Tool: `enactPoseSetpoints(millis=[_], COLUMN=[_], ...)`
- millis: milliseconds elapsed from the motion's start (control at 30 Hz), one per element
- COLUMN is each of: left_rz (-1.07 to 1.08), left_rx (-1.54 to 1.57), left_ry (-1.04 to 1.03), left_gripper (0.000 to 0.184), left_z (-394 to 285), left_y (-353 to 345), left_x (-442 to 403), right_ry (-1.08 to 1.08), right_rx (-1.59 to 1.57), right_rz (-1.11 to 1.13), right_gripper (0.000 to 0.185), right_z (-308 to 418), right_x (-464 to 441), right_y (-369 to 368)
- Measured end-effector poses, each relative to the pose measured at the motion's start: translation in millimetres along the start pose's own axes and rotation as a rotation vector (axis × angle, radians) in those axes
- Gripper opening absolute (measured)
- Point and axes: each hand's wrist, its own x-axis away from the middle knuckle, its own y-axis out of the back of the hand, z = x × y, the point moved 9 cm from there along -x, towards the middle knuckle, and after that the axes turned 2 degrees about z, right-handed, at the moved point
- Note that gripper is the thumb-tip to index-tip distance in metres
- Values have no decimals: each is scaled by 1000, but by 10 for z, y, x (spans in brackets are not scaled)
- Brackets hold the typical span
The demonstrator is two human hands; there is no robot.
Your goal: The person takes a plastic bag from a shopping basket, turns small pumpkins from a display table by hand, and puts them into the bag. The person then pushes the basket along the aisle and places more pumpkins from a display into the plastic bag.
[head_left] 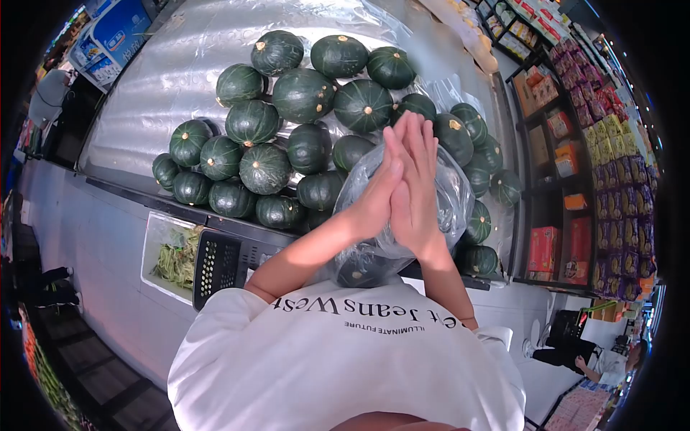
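My left hand and my right hand are pressed palm to palm, fingers stretched out and pointing away from me. Nothing shows between them. Beneath and around them is a clear plastic bag, crumpled and partly hidden by my hands. A dark green squash shows through plastic close to my shirt. Beyond my fingertips lies a spread of dark green squashes, ribbed and round, with pale stem stubs. More squashes lie to the right of my right hand.
The squashes lie on a silver foil-covered stand with a dark front edge. Below its left side are a white bin of green vegetables and a black crate. Packaged-goods shelves rise at right. A person is at lower right.
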Motion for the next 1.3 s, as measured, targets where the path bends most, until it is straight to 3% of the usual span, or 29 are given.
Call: enactPoseSetpoints(millis=[100,133,167,233,333,433,500,633,700,733,833,867,967,1067,1167,1300], left_rz=[94,155,228,625,629,755,712,568,508,493,500,566,579,559,449,435], left_rx=[-505,-766,-906,-1094,-1189,-1215,-1241,-1256,-1226,-1235,-1246,-1267,-1285,-1253,-1261,-1263], left_ry=[-157,-175,-264,-203,-213,15,62,237,357,460,550,614,750,679,735,701], left_gripper=[82,85,72,57,54,54,31,17,14,16,28,44,54,63,76,75], left_z=[-287,-375,-472,-327,-245,-153,-168,-151,-151,-131,-199,-177,-84,37,51,78], left_y=[74,45,-61,-331,-404,-369,-332,-134,-20,74,173,188,278,324,298,283], left_x=[158,225,292,510,657,770,791,831,856,884,983,1037,1152,1260,1273,1329], right_ry=[-278,-209,-264,-375,-338,-348,-387,-287,-426,-494,-532,-547,-441,-428,-375,-325], right_rx=[-195,-170,-203,-266,-260,-283,-272,-285,-285,-282,-239,-246,-120,-124,-129,-128], right_rz=[60,8,74,203,357,393,436,427,710,854,861,896,894,864,785,712], right_gripper=[45,44,41,35,29,28,29,31,31,31,48,55,59,64,67,64], right_z=[-257,-272,-325,-362,-362,-309,-274,-141,-96,-66,-70,-59,-76,-36,40,122], right_x=[269,350,436,602,747,810,851,896,922,976,1054,1074,1185,1226,1274,1255], right_y=[87,155,162,189,131,120,118,72,-79,-157,-272,-274,-311,-350,-407,-398])
